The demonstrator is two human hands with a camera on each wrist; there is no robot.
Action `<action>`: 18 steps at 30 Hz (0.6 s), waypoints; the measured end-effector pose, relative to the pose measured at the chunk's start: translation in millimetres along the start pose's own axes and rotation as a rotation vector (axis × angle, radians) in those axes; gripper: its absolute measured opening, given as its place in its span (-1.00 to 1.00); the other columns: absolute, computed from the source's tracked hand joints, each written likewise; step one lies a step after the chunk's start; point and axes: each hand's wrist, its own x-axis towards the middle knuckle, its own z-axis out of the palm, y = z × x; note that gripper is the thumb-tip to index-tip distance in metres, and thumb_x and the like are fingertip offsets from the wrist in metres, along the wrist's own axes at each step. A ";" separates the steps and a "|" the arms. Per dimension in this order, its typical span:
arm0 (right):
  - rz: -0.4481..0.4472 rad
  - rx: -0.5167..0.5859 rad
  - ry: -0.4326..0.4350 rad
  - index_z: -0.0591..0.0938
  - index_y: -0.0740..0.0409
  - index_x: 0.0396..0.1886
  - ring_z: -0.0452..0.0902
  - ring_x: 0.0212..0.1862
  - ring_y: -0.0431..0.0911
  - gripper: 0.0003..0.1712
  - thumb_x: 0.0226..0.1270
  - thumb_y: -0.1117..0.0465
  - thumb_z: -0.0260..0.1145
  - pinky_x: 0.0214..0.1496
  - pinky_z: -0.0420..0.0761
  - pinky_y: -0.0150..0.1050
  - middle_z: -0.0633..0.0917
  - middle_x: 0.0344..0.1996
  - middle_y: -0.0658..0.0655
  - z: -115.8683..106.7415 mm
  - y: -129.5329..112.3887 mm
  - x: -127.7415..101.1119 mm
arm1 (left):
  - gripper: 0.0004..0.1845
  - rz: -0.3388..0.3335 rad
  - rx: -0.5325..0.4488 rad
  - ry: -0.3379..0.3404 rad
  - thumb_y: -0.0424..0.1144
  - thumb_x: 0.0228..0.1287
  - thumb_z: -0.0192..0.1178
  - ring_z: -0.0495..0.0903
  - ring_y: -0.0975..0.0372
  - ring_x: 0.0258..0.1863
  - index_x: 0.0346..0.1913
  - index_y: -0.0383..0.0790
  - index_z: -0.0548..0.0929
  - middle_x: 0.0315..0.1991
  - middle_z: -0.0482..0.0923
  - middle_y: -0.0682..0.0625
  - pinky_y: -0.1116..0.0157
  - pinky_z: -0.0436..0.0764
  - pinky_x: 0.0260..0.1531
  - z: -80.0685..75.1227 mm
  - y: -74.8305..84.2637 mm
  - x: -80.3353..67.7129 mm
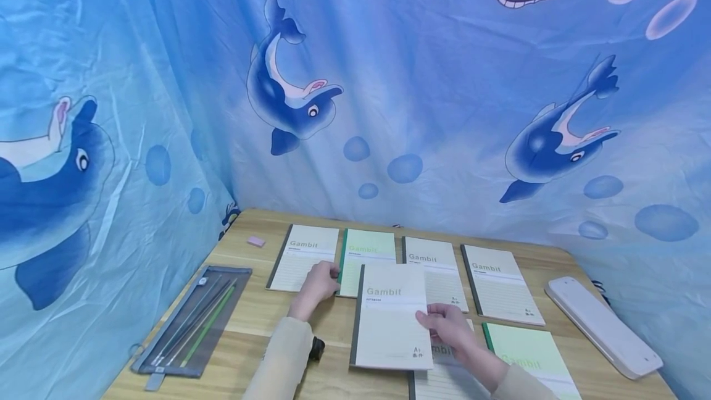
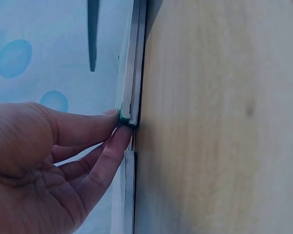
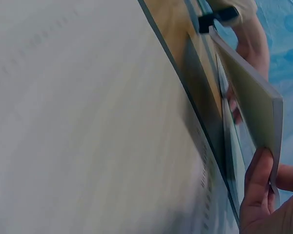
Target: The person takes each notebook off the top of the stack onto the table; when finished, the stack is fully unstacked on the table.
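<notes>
My left hand (image 1: 328, 276) reaches to the near left corner of a green notebook (image 1: 369, 255) in the back row. In the left wrist view its thumb and forefinger (image 2: 118, 124) pinch that green corner (image 2: 122, 115) just off the wooden table (image 2: 224, 122). My right hand (image 1: 439, 321) grips the right edge of a cream "Gambit" notebook (image 1: 389, 326) and holds it tilted above the table. The right wrist view shows the thumb (image 3: 260, 170) on that notebook's edge (image 3: 249, 92).
Three cream notebooks (image 1: 302, 258) (image 1: 439, 270) (image 1: 497, 283) lie in the back row. Another cream one (image 1: 444, 378) and a green one (image 1: 533, 357) lie near the front. At left are a grey pencil case (image 1: 191, 323) and a pink eraser (image 1: 256, 241). A white case (image 1: 602, 326) sits at right.
</notes>
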 end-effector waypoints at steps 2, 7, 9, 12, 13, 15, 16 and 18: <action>0.000 0.015 -0.042 0.52 0.49 0.11 0.69 -0.29 -0.04 -0.43 0.36 0.09 0.36 -0.22 0.69 -0.18 0.75 -0.31 0.14 4.1 4.4 -6.5 | -0.55 0.002 -0.001 0.001 -0.59 0.03 0.30 0.61 -0.11 0.04 0.08 -0.52 0.61 -0.04 0.65 -0.29 -0.01 0.59 0.08 0.1 -0.1 0.5; -0.019 0.028 -0.115 0.54 0.49 0.05 0.69 -0.31 -0.08 -0.48 0.37 0.09 0.35 -0.28 0.66 -0.24 0.74 -0.35 0.10 14.5 14.9 -19.4 | -0.56 -0.004 -0.009 0.001 -0.58 0.05 0.30 0.61 -0.11 0.04 0.08 -0.50 0.62 -0.03 0.65 -0.28 -0.01 0.59 0.08 0.1 0.2 0.4; -0.024 0.031 -0.129 0.54 0.46 0.02 0.67 -0.33 -0.10 -0.50 0.37 0.09 0.35 -0.31 0.63 -0.26 0.72 -0.36 0.08 19.1 18.9 -24.5 | -0.56 -0.009 -0.016 0.001 -0.58 0.06 0.30 0.60 -0.11 0.05 0.08 -0.49 0.62 -0.03 0.65 -0.27 -0.01 0.59 0.08 0.2 0.3 -0.4; -0.032 0.035 -0.150 0.56 0.43 -0.02 0.65 -0.38 -0.12 -0.56 0.37 0.10 0.35 -0.37 0.61 -0.28 0.69 -0.40 0.06 25.9 24.6 -32.2 | -0.56 -0.010 -0.020 -0.003 -0.58 0.05 0.30 0.61 -0.10 0.05 0.08 -0.49 0.62 -0.03 0.65 -0.27 0.00 0.60 0.07 0.6 0.1 -1.0; -0.034 0.036 -0.156 0.57 0.41 -0.04 0.63 -0.40 -0.14 -0.58 0.37 0.10 0.35 -0.39 0.58 -0.30 0.68 -0.42 0.05 28.0 26.2 -34.6 | -0.56 -0.009 -0.021 -0.003 -0.58 0.05 0.30 0.61 -0.10 0.04 0.08 -0.49 0.62 -0.03 0.65 -0.27 0.00 0.60 0.06 0.7 0.0 -1.2; -0.046 0.042 -0.169 0.58 0.40 -0.08 0.61 -0.43 -0.16 -0.62 0.37 0.12 0.35 -0.43 0.56 -0.32 0.67 -0.45 0.03 32.2 28.6 -38.4 | -0.56 -0.011 -0.023 -0.003 -0.59 0.06 0.29 0.61 -0.10 0.04 0.08 -0.49 0.62 -0.04 0.65 -0.27 0.00 0.61 0.05 0.7 0.1 -1.1; -0.054 0.041 -0.174 0.58 0.39 -0.10 0.60 -0.45 -0.16 -0.63 0.37 0.13 0.35 -0.45 0.55 -0.33 0.66 -0.47 0.02 33.8 29.6 -39.9 | -0.57 -0.012 -0.023 -0.002 -0.59 0.06 0.29 0.61 -0.10 0.04 0.08 -0.49 0.63 -0.04 0.65 -0.27 0.01 0.61 0.05 0.9 0.0 -1.0; -0.070 0.039 -0.183 0.58 0.38 -0.14 0.58 -0.47 -0.18 -0.67 0.38 0.15 0.35 -0.47 0.53 -0.35 0.65 -0.49 0.00 36.6 31.1 -41.9 | -0.57 -0.014 -0.021 0.000 -0.58 0.07 0.29 0.61 -0.10 0.04 0.08 -0.48 0.63 -0.04 0.66 -0.26 0.01 0.62 0.03 1.0 0.3 -1.2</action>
